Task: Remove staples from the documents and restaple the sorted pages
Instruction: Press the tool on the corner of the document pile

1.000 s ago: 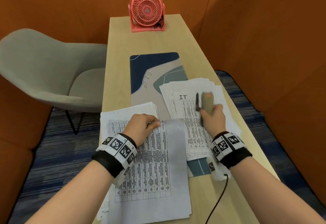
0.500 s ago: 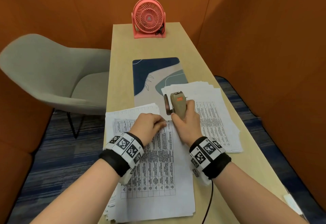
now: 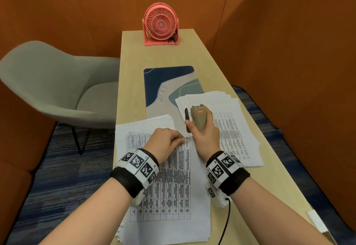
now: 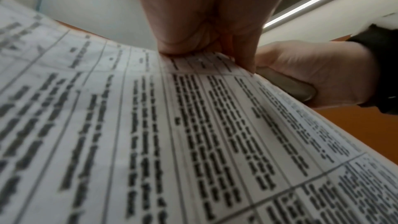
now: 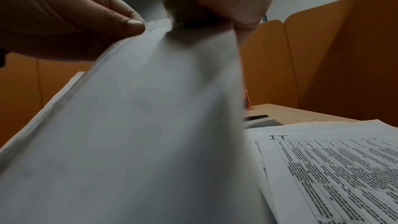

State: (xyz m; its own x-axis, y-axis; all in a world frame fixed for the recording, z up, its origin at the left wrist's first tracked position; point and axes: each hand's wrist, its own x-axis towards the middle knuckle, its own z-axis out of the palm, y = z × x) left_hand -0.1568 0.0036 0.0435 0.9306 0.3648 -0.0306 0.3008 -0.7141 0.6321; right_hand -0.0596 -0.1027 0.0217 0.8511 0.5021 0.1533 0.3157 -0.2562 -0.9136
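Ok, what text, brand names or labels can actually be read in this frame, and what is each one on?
"MAX": orange label on the beige handheld stapler gripped by the right hand.
"IT": heading on the top sheet of the right-hand white paper stack.
Table print on the white stapled document under the left hand: too blurred to read.
Black-and-white wristband markers: patterns, no readable words.

Orange padded walls (image 3: 289, 32) all round. Grey shell chair (image 3: 57, 90) left of long pale wood table (image 3: 192, 52). Blue striped carpet (image 3: 48, 187) underneath.
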